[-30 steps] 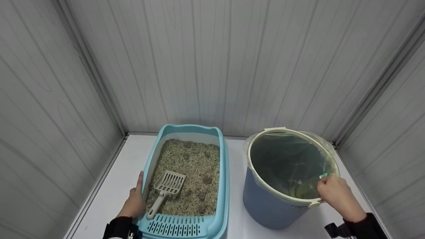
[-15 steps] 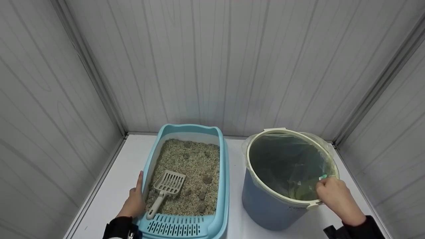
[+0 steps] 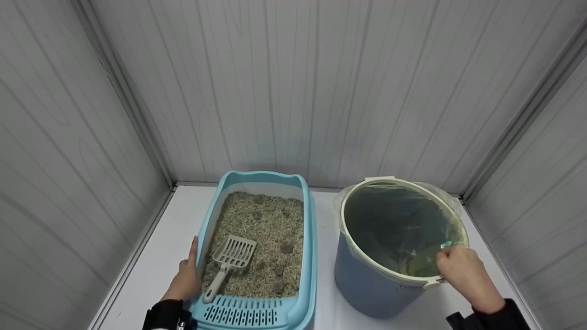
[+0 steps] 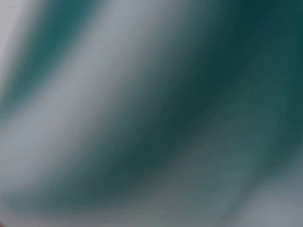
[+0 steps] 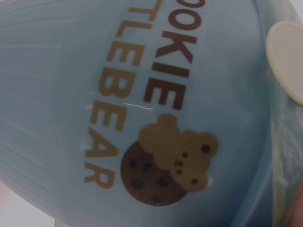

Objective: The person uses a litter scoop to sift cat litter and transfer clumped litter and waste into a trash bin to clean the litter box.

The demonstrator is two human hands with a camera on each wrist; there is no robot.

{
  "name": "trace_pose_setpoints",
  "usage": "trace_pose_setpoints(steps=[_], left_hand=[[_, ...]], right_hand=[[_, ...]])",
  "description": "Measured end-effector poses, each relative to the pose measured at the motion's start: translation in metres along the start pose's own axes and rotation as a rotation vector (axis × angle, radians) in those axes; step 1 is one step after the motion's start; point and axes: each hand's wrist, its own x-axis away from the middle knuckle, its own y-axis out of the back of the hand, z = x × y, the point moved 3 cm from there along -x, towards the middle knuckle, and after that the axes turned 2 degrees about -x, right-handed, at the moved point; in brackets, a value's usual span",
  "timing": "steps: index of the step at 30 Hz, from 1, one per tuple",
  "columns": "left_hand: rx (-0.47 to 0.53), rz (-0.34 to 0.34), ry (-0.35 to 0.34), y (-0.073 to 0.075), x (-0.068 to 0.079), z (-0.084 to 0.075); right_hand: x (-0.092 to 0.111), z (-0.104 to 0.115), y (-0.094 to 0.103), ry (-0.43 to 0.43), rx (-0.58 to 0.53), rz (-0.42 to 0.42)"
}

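Nearest: person's left hand (image 3: pixel 185 279), w/ a dark cuff (image 3: pixel 163 314) at the wrist, lies along the near L side of a light-blue plastic litter tray (image 3: pixel 311 256). One finger is straight against the wall; can't tell how the others sit, & the L wrist view is too blurred to help. Right hand (image 3: pixel 463 266), in a dark sleeve (image 3: pixel 502 314), is clenched at the near R rim of a blue plastic bin, grasping the translucent yellowish plastic liner bag (image 3: pixel 412 229) there; can't tell if the rim's in the grip too.

Key relation: grey slotted plastic litter scoop (image 3: pixel 225 266) lies just R of the L fingers, inside the tray wall, on the litter. Long axis slants, handle end near-L, head far-R. LH is clearly nearer to it; RH is well apart, over at the bin.

Farther: pale-brown granular litter (image 3: pixel 270 229) fills the tray floor, w/ darker round clumps (image 3: pixel 286 248) on top, mostly R side & far end. Blue bin (image 3: pixel 373 293) stands R of the tray, apart from it, w/ a bear-and-cookie print (image 5: pixel 165 161) on its outside. White tabletop (image 3: pixel 169 238) under both; grey panel walls (image 3: pixel 293 91) in bkgd.

Count: 2 hands, 1 tray, 1 scoop, 1 bin, 1 liner, 3 walls; clumps approx. 8 or more, exact no. unclear.
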Motion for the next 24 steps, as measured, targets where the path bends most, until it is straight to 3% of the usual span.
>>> trace_pose_setpoints(steps=[8, 14, 16, 18, 22, 24], left_hand=[[0.006, -0.006, -0.001, 0.001, 0.001, 0.002], [0.002, -0.040, 0.065, 0.005, 0.011, -0.004], [-0.073, -0.110, 0.085, 0.007, 0.017, -0.012], [-0.155, -0.222, 0.075, 0.010, 0.024, -0.022], [-0.295, -0.456, -0.033, 0.012, 0.037, -0.049], [-0.327, -0.506, -0.091, 0.011, 0.041, -0.061]], right_hand=[[0.002, 0.000, -0.001, 0.014, 0.002, 0.001], [0.006, 0.000, -0.002, 0.023, 0.018, 0.001], [0.007, 0.000, -0.003, 0.013, 0.020, 0.001], [0.009, -0.001, -0.003, 0.006, 0.007, -0.011], [0.014, -0.005, -0.003, 0.015, -0.024, -0.062], [0.015, -0.006, -0.002, 0.036, -0.027, -0.102]])
